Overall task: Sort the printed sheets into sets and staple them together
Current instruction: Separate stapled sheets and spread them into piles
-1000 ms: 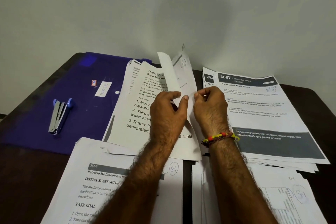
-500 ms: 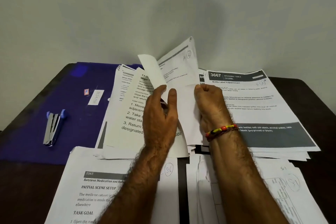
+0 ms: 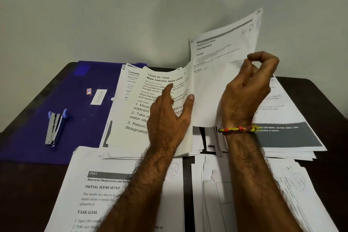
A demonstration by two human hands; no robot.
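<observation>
right hand [image 3: 246, 90] pinched the lifted white printed sheet [image 3: 224, 49] by its edge, thumb and fingers curled round it, upper right of frame. left hand [image 3: 169, 118] lay with fingers spread flat on the white "wipe balcony table" stack [image 3: 131, 118] at centre, thumb against the curling page edge.

judgement: to do this step well, keep the left hand pressing so the stack does not slide, peel one sheet only, read the circled mark at its corner, and then lay it on the matching pile.

count: two hands; one silver-and-blue stapler [image 3: 54, 126] at left, on one dark blue plastic folder [image 3: 56, 84]; four paper piles on the dark table [image 3: 22, 194], one at right [image 3: 290, 137], two along the bottom.
</observation>
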